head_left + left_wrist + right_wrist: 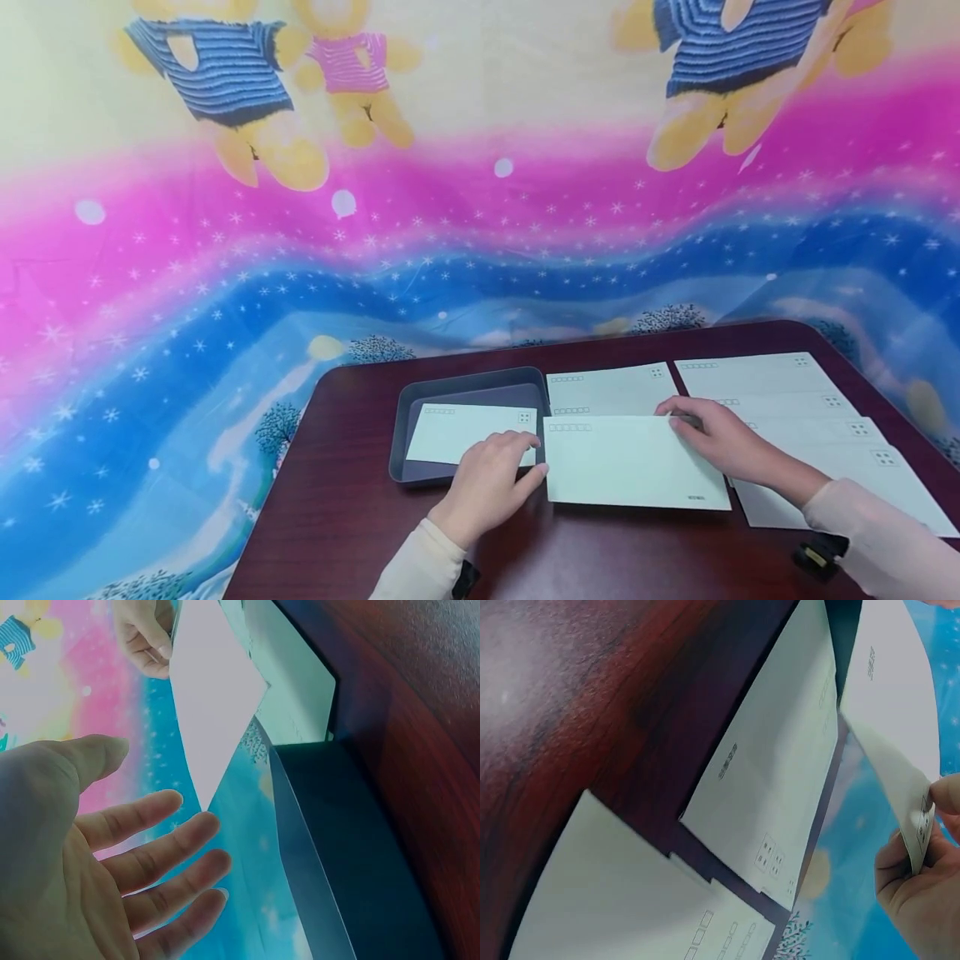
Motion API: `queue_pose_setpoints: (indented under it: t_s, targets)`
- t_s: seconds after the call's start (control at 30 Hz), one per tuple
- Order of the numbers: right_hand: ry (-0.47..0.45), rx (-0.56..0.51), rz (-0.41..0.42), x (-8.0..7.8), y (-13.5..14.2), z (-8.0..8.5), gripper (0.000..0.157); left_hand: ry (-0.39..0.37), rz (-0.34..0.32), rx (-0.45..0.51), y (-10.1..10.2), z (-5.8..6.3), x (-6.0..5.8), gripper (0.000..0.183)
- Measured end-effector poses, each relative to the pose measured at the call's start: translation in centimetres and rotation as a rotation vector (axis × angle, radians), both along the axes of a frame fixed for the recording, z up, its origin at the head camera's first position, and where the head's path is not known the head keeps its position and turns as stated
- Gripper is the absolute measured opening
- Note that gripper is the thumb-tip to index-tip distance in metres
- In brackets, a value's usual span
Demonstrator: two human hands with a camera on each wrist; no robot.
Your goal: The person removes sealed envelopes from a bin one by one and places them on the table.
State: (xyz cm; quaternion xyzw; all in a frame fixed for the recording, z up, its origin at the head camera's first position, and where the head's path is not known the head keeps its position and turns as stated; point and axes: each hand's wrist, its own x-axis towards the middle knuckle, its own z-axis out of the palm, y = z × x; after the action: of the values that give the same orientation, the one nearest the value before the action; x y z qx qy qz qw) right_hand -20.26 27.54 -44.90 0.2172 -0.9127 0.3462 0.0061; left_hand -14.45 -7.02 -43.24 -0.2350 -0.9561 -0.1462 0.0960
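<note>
My right hand [723, 442] pinches the upper right corner of a pale envelope [630, 467], thumb in front and fingers behind in the right wrist view. That envelope is held up off the table, printed with a row of small boxes at its top left. At its left edge, my left hand [487, 483] has its fingers spread; in the left wrist view the fingertips [202, 823] come right up to the envelope's corner. Below the left hand is a dark grey tray [401, 442] with another envelope [457, 433] lying in it, its lower right part covered by the hand.
Behind the held envelope, overlapping envelopes [615, 385] lie on the dark reddish table [330, 492]. A second overlapping row of several envelopes [847, 500] lies at the right, partly under the right forearm. A patterned cloth [465, 217] hangs behind the table.
</note>
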Motion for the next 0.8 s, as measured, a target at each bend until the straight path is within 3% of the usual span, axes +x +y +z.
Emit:
queue_pose_setpoints:
  t_s: [0.5,0.8]
  targets:
    - [-0.015,0.027,0.0,-0.8,2.3,-1.2,0.019,0.001,-0.034,-0.021,1.6,-0.9,-0.3,0.028]
    - [-0.059,0.051,0.015,-1.2,2.7,-2.1,0.02,0.048,-0.052,-0.039,2.2,-1.5,-0.3,0.023]
